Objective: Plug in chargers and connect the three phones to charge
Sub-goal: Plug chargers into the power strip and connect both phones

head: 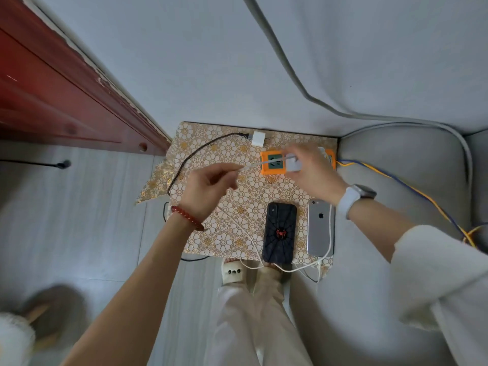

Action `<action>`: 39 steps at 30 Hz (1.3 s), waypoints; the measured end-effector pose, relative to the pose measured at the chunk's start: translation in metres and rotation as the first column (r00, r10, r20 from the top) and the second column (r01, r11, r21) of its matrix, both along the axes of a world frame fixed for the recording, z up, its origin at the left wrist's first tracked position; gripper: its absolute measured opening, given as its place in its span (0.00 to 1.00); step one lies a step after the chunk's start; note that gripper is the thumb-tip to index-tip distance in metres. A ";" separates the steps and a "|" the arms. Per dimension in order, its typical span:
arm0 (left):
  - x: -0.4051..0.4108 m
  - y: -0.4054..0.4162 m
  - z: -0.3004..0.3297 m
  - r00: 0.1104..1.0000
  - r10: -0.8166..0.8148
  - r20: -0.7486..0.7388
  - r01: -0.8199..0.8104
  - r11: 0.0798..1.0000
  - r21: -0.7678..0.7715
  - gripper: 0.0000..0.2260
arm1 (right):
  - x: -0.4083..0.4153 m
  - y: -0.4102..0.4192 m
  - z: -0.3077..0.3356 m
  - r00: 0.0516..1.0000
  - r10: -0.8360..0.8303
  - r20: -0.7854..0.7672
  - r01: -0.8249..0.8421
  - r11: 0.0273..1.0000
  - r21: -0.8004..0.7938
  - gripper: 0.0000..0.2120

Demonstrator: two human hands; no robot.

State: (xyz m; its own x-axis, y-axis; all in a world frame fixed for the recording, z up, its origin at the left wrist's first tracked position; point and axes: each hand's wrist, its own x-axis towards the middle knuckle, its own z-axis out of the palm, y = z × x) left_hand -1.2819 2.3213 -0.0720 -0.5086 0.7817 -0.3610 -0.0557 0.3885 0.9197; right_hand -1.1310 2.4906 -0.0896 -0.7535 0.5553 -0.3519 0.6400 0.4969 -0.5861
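Two phones lie face down on the bench (pixel 211 143), near of the orange socket (pixel 272 165): black phone (pixel 280 232), silver phone (pixel 318 228) beside it. Over the socket, the right hand (pixel 314 173) grips a white charger (pixel 293 162); the left hand (pixel 206 191) pinches its cable (pixel 253 165).

right hand (pixel 311 170) hides much of the orange power strip (pixel 272 163); both hands motion-blurred.

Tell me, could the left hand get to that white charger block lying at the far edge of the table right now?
Probably yes. The white charger block lies in the open with bare tablecloth between it and the left hand. But that hand is pinching a white cable, so it would likely have to let go first.
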 end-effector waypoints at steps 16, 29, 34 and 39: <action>0.007 0.038 -0.038 0.977 -0.004 -0.212 -0.045 0.973 -0.225 0.05 | 0.009 0.051 -0.042 0.992 0.075 0.103 -0.089 0.985 0.146 0.25; 0.009 0.045 -0.046 0.977 0.035 -0.208 -0.085 0.968 -0.237 0.07 | 0.017 0.068 -0.054 0.964 0.168 0.208 -0.202 0.968 0.152 0.28; 0.011 0.046 -0.049 0.977 0.037 -0.210 -0.091 0.963 -0.254 0.07 | 0.011 0.064 -0.059 0.949 0.158 0.273 -0.215 0.958 0.192 0.28; 0.011 0.045 -0.053 0.985 0.058 -0.165 -0.099 0.962 -0.253 0.07 | 0.010 0.064 -0.064 0.932 0.157 0.328 -0.238 0.946 0.222 0.28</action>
State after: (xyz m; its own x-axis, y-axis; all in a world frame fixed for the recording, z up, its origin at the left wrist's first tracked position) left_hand -1.2710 2.3666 -0.1252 -0.6304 0.6265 -0.4584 0.0389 0.6152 0.7874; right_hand -1.1212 2.5548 -0.1533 -0.7372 0.5069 -0.4468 0.6392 0.7375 -0.2180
